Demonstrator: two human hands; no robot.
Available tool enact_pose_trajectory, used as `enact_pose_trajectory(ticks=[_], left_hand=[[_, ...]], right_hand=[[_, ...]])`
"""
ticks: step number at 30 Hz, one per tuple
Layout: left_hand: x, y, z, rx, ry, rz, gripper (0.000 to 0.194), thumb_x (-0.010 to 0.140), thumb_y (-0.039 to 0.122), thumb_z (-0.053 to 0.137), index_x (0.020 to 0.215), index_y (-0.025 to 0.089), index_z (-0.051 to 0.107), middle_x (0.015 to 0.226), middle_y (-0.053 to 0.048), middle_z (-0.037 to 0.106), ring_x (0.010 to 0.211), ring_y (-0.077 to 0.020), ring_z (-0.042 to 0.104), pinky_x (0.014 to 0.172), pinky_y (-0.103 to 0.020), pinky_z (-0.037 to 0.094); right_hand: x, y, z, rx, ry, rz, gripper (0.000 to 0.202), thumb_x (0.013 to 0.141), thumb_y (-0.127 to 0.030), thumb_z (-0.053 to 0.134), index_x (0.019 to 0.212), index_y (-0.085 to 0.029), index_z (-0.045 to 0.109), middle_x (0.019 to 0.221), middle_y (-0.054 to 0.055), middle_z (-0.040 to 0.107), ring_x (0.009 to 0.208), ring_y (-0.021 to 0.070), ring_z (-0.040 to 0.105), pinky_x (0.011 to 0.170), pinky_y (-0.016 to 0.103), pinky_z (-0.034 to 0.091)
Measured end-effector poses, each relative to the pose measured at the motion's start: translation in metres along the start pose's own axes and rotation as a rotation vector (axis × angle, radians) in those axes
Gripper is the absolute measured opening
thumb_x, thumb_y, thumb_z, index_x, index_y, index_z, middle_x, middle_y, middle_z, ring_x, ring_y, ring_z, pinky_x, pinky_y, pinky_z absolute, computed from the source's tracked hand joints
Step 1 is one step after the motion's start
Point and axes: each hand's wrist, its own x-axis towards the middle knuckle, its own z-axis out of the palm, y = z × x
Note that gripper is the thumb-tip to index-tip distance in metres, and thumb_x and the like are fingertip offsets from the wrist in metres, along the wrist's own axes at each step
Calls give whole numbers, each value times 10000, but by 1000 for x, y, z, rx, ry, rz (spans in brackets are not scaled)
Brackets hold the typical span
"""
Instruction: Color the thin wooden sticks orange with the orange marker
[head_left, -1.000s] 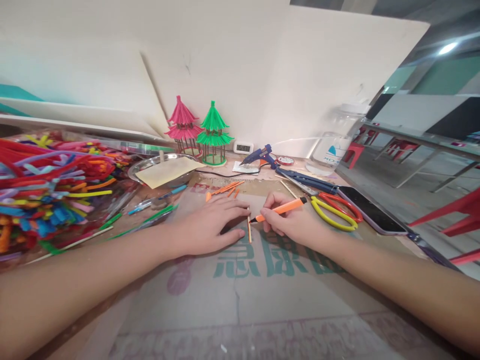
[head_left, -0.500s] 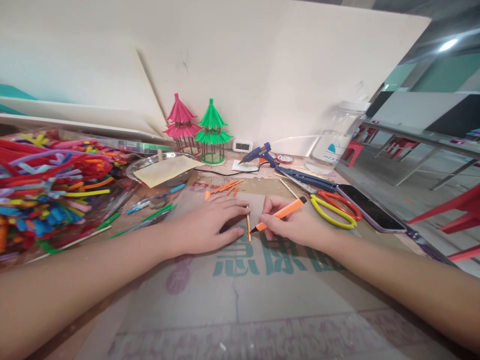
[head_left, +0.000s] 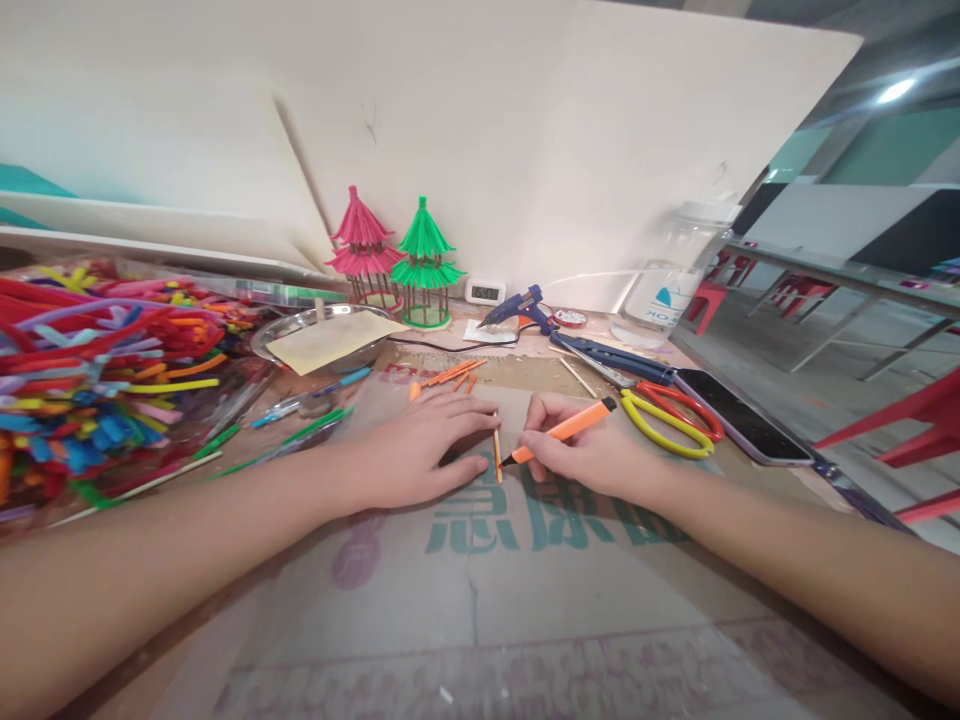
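A thin wooden stick (head_left: 497,455), partly coloured orange, lies upright in the view on the sheet-covered work surface (head_left: 337,640). My left hand (head_left: 424,440) rests flat beside it and holds it down, the index fingertip at its far end and the thumb close to its side. In the closed fingers of my right hand (head_left: 585,445) is an orange marker (head_left: 574,420), tilted, its dark tip touching the stick near the lower end. Several orange sticks (head_left: 454,372) lie beyond my left hand, beside a small orange piece (head_left: 415,391) that looks like a marker cap.
Pipe cleaners (head_left: 105,370) are heaped at left, near a metal bowl (head_left: 262,345) with a yellow sheet on it. Pink (head_left: 364,245) and green (head_left: 425,265) pagoda models stand behind. A glue gun (head_left: 517,310), scissors (head_left: 667,415), phone (head_left: 742,415) and bottle (head_left: 664,290) are rightward.
The back end of the marker has shifted very slightly to the right in my right hand. My left hand and the stick stay in the same place.
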Motion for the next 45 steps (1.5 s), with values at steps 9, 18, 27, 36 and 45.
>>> enact_pose_trajectory(ticks=[9, 18, 27, 36, 45], left_hand=[[0, 1, -2, -19, -17, -2, 417, 990, 357, 522, 1367, 191, 589, 1483, -123, 548, 1381, -297, 499, 1178, -512, 366], [1, 1, -2, -15, -12, 2, 408, 992, 349, 521, 1364, 196, 589, 1471, -121, 556, 1377, -298, 499, 1177, -509, 363], [1, 2, -3, -22, -18, -4, 398, 992, 350, 517, 1352, 199, 593, 1466, -122, 556, 1378, -303, 491, 1170, -523, 363], [1, 2, -3, -26, -14, -6, 361, 983, 341, 531, 1309, 211, 614, 1439, -115, 574, 1340, -299, 519, 1158, -514, 378], [1, 3, -4, -43, -24, -13, 378, 982, 338, 532, 1333, 219, 605, 1449, -122, 561, 1363, -309, 501, 1161, -528, 370]], right_hand=[[-1, -1, -1, 5, -55, -7, 208, 870, -300, 625, 752, -218, 476, 579, -30, 625, 510, 99, 537, 499, 207, 411], [-2, 1, -2, 33, -107, -13, 212, 871, -305, 626, 744, -215, 483, 571, -34, 608, 494, 90, 512, 480, 201, 388], [-1, 0, -2, 27, -102, -12, 234, 863, -328, 637, 739, -215, 475, 566, -28, 614, 496, 93, 512, 478, 201, 382], [1, 1, 1, -25, 15, 14, 184, 888, -299, 595, 770, -223, 478, 571, -43, 618, 465, 86, 481, 448, 196, 356], [0, -3, -1, 33, -93, -15, 207, 871, -326, 626, 756, -218, 493, 579, -24, 637, 501, 101, 542, 487, 209, 420]])
